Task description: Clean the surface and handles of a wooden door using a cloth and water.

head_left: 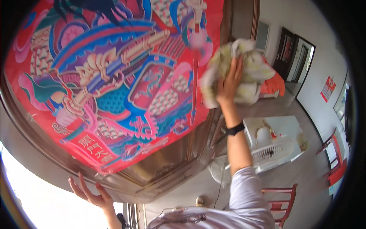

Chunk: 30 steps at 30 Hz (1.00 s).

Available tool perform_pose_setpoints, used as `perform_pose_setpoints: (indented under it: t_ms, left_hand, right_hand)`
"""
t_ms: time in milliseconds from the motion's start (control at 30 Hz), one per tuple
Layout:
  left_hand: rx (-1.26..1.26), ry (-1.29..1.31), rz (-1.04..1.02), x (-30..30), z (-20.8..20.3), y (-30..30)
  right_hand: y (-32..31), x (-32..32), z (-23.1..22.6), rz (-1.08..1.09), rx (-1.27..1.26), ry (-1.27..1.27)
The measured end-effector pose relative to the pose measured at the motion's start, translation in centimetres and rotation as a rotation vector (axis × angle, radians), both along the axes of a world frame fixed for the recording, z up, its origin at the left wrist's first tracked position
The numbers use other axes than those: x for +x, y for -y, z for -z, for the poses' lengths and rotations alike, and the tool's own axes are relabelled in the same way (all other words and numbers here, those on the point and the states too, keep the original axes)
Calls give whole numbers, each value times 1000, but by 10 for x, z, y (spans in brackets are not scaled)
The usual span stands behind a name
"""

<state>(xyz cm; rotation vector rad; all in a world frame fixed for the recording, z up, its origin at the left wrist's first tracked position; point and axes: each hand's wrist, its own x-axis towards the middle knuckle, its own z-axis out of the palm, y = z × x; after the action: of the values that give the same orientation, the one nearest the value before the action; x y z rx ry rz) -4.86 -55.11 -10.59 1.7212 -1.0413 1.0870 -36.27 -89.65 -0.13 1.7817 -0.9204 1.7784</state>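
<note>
A large, brightly coloured poster point(114, 95) with a red border and a painted armoured figure covers much of a dark brown door point(156, 164) in front of me. My right hand point(230, 82) is raised at the poster's right side, holding a crumpled white cloth point(255, 65) with a yellow-green pattern. The cloth is blurred, and its contact with the door is hidden. Below the poster's lower left corner, my left hand point(91, 194) is held up by the door's edge, fingers spread and nothing in it.
Behind my right arm stand a white fan point(267, 152) and a low table point(293, 131) with things on it. Red wooden chairs point(282, 202) are at the lower right and by the wall. An orange-red cover point(272, 86) and a dark doorway point(288, 49) lie farther back. Bright light fills the lower left.
</note>
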Motion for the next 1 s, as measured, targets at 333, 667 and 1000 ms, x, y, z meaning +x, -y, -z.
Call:
perform_pose_setpoints:
  t_ms: [333, 667, 1000]
  left_hand:
    - [47, 62, -170, 40, 58, 7]
    - [-62, 145, -232, 40, 63, 26]
    - [-70, 138, -191, 48, 66, 34]
  right_hand:
    - [-1, -2, 28, -340, 439, 8]
    - [73, -20, -182, -91, -138, -31]
    - [-4, 38, 162, -1117, 634, 543]
